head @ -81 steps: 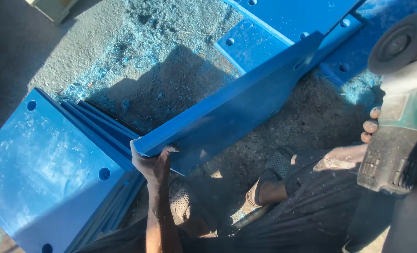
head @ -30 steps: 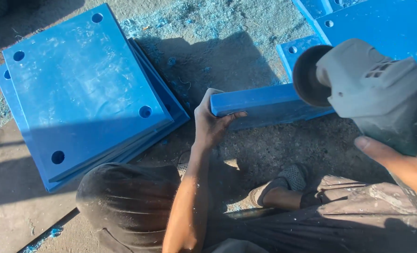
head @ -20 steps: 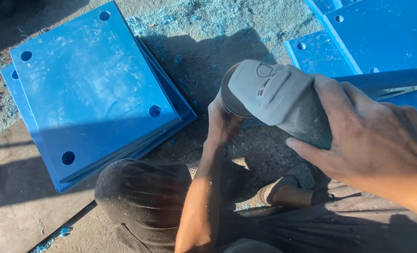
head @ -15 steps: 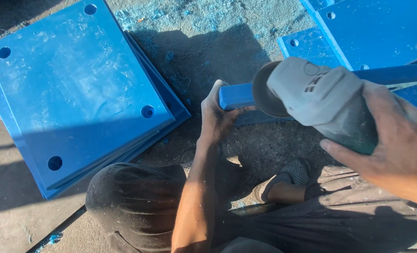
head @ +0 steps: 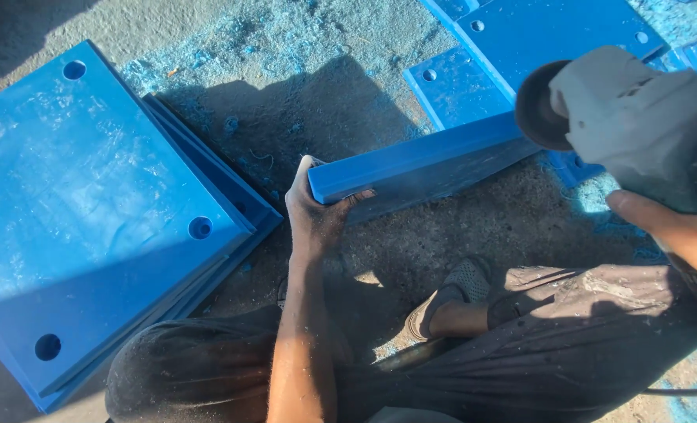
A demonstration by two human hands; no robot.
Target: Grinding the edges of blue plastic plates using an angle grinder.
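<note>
My left hand (head: 315, 213) grips the near corner of a thick blue plastic plate (head: 427, 160) that stands on edge on the ground in front of me. My right hand (head: 677, 227) holds a grey angle grinder (head: 630, 117) at the right. Its dark disc (head: 535, 106) is against the plate's upper edge. My wrist and part of the grinder's body run out of the frame at the right.
A stack of square blue plates with corner holes (head: 90, 219) lies on the left. More blue plates (head: 536, 39) lie at the top right behind the standing plate. Blue shavings (head: 246, 55) cover the concrete ground. My bent legs and a sandalled foot (head: 446, 294) are below.
The grinder has moved right along the plate's top edge, from close to my left hand out to the right. My left hand has kept its grip on the plate's corner.
</note>
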